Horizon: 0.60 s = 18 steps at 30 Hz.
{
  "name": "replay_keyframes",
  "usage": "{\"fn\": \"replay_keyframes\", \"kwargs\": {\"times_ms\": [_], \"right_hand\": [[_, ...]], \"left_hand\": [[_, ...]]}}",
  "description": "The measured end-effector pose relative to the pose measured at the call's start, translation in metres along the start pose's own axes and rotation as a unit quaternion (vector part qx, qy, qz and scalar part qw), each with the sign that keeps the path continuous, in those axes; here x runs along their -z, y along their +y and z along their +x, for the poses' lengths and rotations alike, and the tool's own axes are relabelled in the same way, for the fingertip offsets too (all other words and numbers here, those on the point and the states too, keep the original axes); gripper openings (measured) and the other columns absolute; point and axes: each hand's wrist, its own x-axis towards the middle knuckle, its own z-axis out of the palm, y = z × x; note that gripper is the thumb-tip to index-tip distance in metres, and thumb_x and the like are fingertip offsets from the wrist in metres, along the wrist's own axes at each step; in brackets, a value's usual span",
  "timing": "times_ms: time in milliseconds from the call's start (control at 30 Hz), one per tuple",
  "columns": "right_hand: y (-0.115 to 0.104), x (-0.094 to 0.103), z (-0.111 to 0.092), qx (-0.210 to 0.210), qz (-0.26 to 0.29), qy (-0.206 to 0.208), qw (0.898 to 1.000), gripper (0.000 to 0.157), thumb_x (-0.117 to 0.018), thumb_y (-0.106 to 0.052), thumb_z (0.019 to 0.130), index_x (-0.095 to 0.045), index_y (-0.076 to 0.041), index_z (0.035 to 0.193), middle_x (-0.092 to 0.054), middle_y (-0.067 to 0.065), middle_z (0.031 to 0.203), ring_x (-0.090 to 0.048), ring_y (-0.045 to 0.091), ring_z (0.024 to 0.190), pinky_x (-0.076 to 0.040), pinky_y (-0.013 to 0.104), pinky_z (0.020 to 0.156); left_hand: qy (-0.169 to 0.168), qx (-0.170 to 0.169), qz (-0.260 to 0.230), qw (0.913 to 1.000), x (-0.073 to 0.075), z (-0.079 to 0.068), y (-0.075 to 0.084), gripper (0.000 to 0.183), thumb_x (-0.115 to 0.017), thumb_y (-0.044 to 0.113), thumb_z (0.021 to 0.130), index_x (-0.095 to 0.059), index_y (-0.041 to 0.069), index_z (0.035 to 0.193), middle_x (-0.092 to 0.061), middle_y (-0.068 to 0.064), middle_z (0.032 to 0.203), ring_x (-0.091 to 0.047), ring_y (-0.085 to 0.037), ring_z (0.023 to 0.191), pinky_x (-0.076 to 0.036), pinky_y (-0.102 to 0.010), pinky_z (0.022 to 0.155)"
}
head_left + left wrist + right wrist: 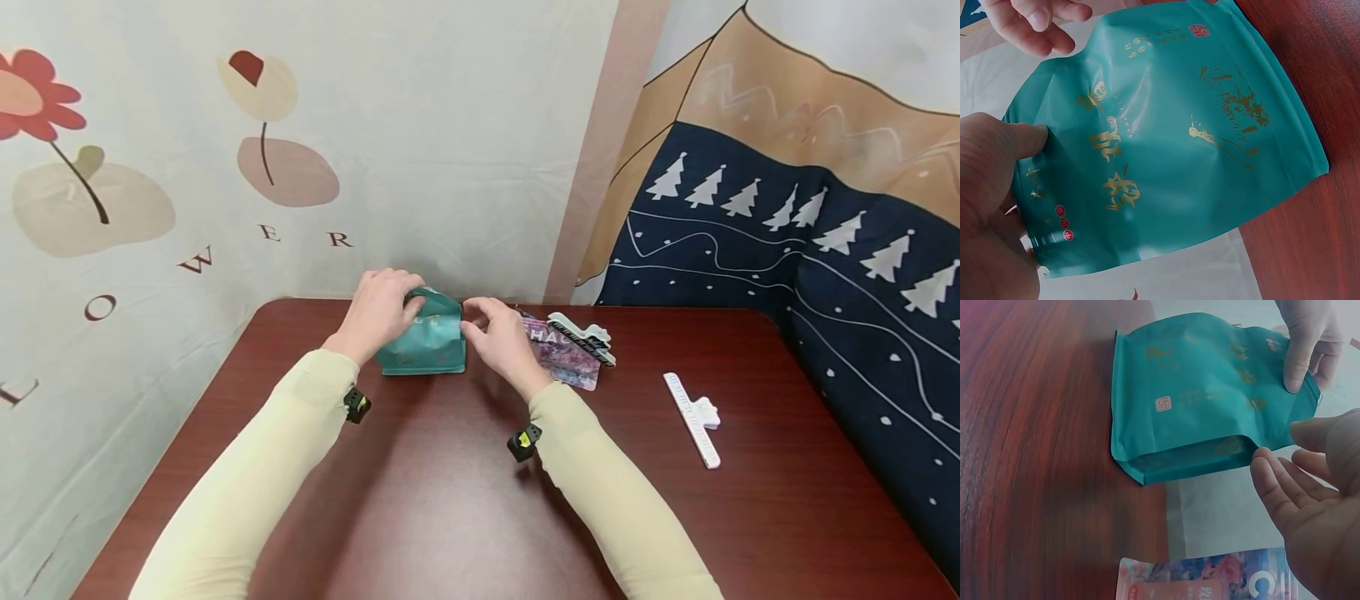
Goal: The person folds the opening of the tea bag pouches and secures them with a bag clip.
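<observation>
A teal pouch [431, 348] with gold lettering stands at the back of the table. The left hand [377, 315] pinches its top edge, with the thumb [1025, 139] lying on the printed face and the other fingers behind. Close by the pouch's right side is the right hand [504, 342], its fingers [1279, 487] loosely bent and spread from the thumb. In the left wrist view the right fingers [1038, 25] appear just off the pouch's edge. Whether a fingertip touches the side fold cannot be told.
Right of the right hand, a purple floral pouch [562, 360] has a black-and-white clip [583, 337] across its top. A white bag clip [693, 421] lies farther right on the dark red table [450, 517]. Printed cloth [450, 167] hangs behind.
</observation>
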Motion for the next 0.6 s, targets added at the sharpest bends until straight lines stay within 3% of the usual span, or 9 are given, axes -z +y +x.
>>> {"fn": "replay_keyframes", "kwargs": {"times_ms": [233,600], "right_hand": [[0.000,-0.005,0.008,0.008,-0.019,-0.017,1.000,0.032,-0.073,-0.006,0.096,-0.069,-0.001,0.127,-0.070,0.017,0.123,-0.073,0.029,0.095,-0.058,0.042,0.085],[-0.005,-0.003,0.021,-0.011,-0.050,-0.035,0.998,0.014,-0.071,-0.011,0.099,-0.073,-0.006,0.112,-0.073,0.010,0.113,-0.068,0.027,0.099,-0.055,0.041,0.089]], "left_hand": [[-0.002,0.000,-0.001,1.0000,0.001,-0.002,0.001,0.016,-0.071,0.013,0.098,-0.075,0.005,0.111,-0.075,-0.013,0.104,-0.066,-0.034,0.097,-0.045,-0.055,0.097],[0.005,-0.005,-0.002,1.0000,0.002,-0.001,0.001,0.013,-0.072,0.013,0.097,-0.075,0.006,0.107,-0.075,-0.012,0.101,-0.067,-0.034,0.096,-0.045,-0.055,0.097]]}}
